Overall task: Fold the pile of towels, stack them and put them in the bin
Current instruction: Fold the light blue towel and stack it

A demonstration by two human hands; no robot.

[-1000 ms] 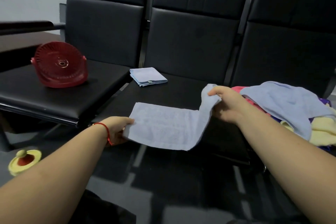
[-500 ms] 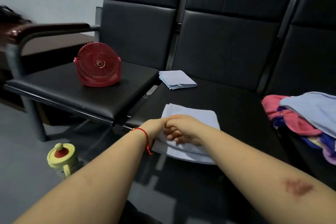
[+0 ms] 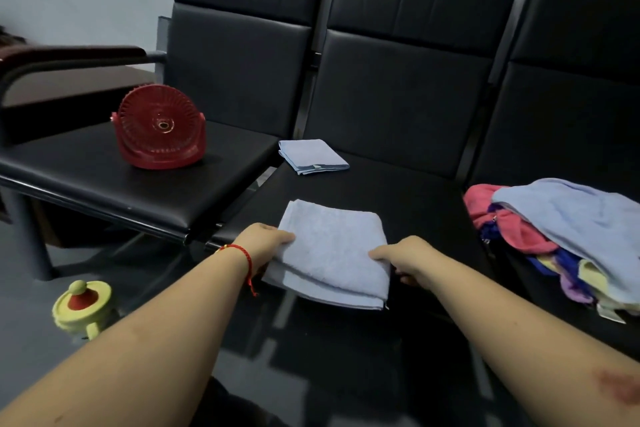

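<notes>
A pale blue towel (image 3: 332, 250), folded in half, lies at the front edge of the middle black seat (image 3: 408, 198), its near edge hanging over. My left hand (image 3: 265, 243) grips its left near corner, and my right hand (image 3: 403, 258) grips its right near corner. One folded pale blue towel (image 3: 313, 156) rests at the back left of the same seat. A loose pile of towels (image 3: 561, 236), pale blue on top with pink, purple and yellow beneath, sits on the right seat. No bin is in view.
A red desk fan (image 3: 159, 128) stands on the left seat. A yellow and red toy-like object (image 3: 83, 305) sits on the floor at lower left. A dark armrest (image 3: 69, 59) and table are at far left. Seat backs rise behind.
The towel, held stretched out a second ago, is now folded in half on the seat. My hands met at its left side, then spread apart to its two near corners.
</notes>
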